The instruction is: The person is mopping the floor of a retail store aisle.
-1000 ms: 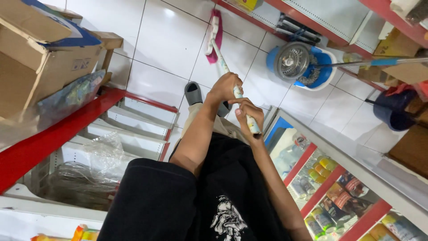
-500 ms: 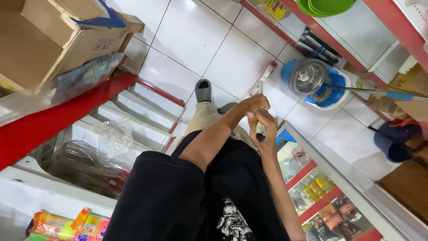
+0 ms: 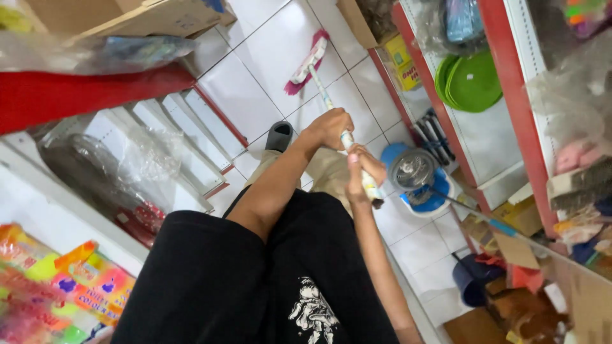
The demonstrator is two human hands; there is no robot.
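I hold a long-handled broom with both hands over the white tiled floor (image 3: 255, 83). Its pink bristle head (image 3: 307, 58) rests on the tiles ahead of me. The patterned white handle (image 3: 320, 89) runs back towards my body. My left hand (image 3: 328, 127) grips the handle lower down, arm stretched forward. My right hand (image 3: 364, 167) closes round the handle's top end, close to my black shirt. My foot in a grey sandal (image 3: 279, 136) stands just behind the left hand.
Red-and-white shelving (image 3: 191, 121) lines the aisle on the left, with plastic bags and bright snack packets (image 3: 57, 286). On the right, a blue mop bucket with a metal spinner (image 3: 414, 173), green plates (image 3: 472, 83) on a shelf, a dark blue pail (image 3: 468, 280) and cardboard boxes.
The broom head now lies farther out on the tiles with my left arm stretched forward. My view has swung, so the right-hand shelves and green plates show more.
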